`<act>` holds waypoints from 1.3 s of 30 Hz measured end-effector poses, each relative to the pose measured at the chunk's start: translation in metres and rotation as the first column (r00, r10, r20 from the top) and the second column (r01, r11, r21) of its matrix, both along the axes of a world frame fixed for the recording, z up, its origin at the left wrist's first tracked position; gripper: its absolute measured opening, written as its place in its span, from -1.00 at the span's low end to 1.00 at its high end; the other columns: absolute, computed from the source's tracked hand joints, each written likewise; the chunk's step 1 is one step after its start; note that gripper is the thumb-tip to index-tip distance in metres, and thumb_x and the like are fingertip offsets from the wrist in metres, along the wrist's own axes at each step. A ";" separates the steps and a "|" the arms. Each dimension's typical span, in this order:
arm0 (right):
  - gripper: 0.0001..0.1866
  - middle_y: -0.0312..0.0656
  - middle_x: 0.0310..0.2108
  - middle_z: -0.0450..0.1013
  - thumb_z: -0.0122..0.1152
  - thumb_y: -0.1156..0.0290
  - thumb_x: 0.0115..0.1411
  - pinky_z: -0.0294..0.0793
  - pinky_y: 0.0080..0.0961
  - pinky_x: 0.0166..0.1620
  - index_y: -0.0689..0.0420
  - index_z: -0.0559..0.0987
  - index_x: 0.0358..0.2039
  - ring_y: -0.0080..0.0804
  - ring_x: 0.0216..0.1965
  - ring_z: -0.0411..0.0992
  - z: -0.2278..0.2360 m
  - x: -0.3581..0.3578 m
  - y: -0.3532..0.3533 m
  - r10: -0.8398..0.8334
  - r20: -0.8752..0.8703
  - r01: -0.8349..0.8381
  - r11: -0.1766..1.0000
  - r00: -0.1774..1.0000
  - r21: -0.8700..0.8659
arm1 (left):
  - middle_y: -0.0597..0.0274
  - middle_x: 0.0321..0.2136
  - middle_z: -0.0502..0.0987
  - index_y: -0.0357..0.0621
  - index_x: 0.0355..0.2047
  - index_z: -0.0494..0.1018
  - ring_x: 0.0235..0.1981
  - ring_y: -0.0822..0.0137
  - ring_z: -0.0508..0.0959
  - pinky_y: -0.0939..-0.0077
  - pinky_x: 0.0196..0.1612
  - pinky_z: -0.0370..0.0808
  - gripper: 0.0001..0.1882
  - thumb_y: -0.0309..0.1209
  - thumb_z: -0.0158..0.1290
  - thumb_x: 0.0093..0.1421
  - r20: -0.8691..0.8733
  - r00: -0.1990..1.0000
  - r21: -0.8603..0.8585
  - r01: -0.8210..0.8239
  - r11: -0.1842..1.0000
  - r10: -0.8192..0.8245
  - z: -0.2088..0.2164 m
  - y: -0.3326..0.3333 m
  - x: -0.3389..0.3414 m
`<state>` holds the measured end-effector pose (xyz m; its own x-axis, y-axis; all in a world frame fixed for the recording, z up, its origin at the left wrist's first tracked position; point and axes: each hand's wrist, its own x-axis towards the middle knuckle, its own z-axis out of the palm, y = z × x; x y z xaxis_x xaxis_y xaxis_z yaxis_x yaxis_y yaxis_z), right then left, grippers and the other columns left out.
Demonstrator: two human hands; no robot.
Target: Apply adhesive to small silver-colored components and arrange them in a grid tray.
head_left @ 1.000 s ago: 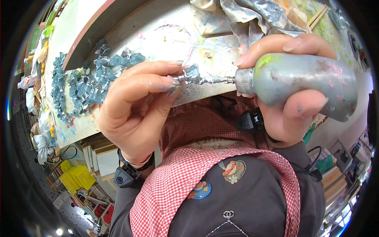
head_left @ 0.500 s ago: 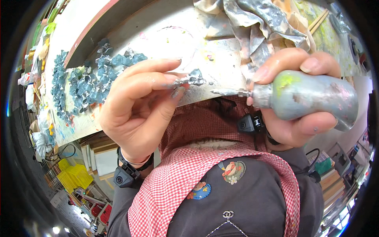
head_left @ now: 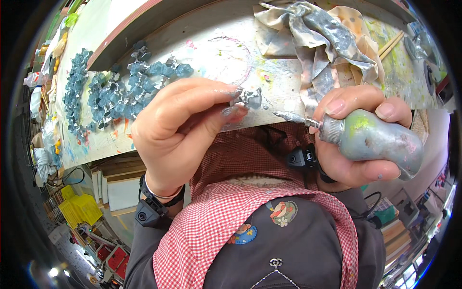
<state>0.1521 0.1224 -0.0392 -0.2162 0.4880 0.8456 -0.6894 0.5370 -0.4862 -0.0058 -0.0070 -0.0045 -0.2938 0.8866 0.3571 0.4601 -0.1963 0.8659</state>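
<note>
My left hand (head_left: 175,130) pinches a small blue-grey, faceted-looking piece (head_left: 253,98) between thumb and fingertips, over the front edge of the table. Grey smears cover those fingertips. My right hand (head_left: 332,164) wraps round a squeeze bottle (head_left: 380,142), stained grey with yellow-green and pink patches. The bottle lies tilted, its ribbed collar and thin metal nozzle (head_left: 293,117) pointing left toward the piece. A gap separates nozzle and piece. Grey matter coats the nozzle's tip. Many similar blue-grey pieces (head_left: 103,98) lie in clustered rows on the table's left side.
The paint-spotted table (head_left: 276,79) has a raised wooden ledge (head_left: 144,26) along its back. A crumpled, grey-stained cloth (head_left: 327,36) lies at the back right, beside wooden sticks (head_left: 391,44). Yellow plastic items (head_left: 82,209) and boards (head_left: 120,190) stand below on the left.
My left hand has moved right and turned, tilting the piece. The bottle's base has swung down, so the nozzle slants upward; a gap remains between nozzle and piece.
</note>
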 end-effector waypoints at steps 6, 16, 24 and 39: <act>-0.33 0.07 -0.51 0.36 -0.24 -0.22 0.13 0.35 -0.64 -0.61 0.21 0.18 -0.12 -0.39 -0.66 0.29 0.007 0.002 -0.013 0.007 0.140 0.024 0.974 0.990 -0.223 | 0.04 -0.45 0.49 -0.40 -0.38 0.46 -0.55 0.33 0.55 0.62 -0.49 0.52 -0.85 -0.73 0.02 0.00 0.184 0.982 -0.057 -0.038 0.998 0.048 0.005 0.004 0.005; -0.36 0.07 -0.48 0.38 -0.15 -0.21 0.11 0.34 -0.63 -0.53 0.18 0.20 -0.14 -0.39 -0.60 0.32 0.030 0.000 -0.026 -0.066 0.454 0.250 0.899 0.889 -0.360 | 0.04 -0.48 0.49 -0.40 -0.40 0.46 -0.58 0.38 0.52 0.67 -0.52 0.47 -0.87 -0.74 0.03 -0.01 0.118 0.991 -0.046 -0.053 0.998 0.059 0.005 0.007 0.009; -0.34 0.06 -0.51 0.39 -0.14 -0.21 0.10 0.35 -0.58 -0.47 0.19 0.20 -0.15 -0.36 -0.57 0.34 0.029 0.000 -0.025 -0.111 0.525 0.293 0.915 0.844 -0.277 | 0.02 -0.48 0.49 -0.41 -0.40 0.45 -0.58 0.37 0.52 0.67 -0.53 0.46 -0.87 -0.74 0.03 -0.01 0.072 0.996 -0.018 -0.042 0.999 0.044 0.003 0.006 0.009; -0.34 0.11 -0.50 0.39 -0.17 -0.19 0.13 0.36 -0.60 -0.48 0.23 0.18 -0.13 -0.34 -0.58 0.35 0.013 0.017 -0.011 0.036 0.350 0.053 0.969 0.936 -0.243 | 0.04 -0.48 0.49 -0.40 -0.39 0.45 -0.58 0.38 0.51 0.69 -0.52 0.44 -0.87 -0.72 0.03 0.00 0.044 0.998 -0.016 -0.050 0.999 0.051 0.004 0.005 0.010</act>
<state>0.1693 0.1116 -0.0262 -0.4709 0.6727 0.5708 -0.4472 0.3756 -0.8117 0.0043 -0.0019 -0.0009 -0.3534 0.8755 0.3296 0.4304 -0.1607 0.8882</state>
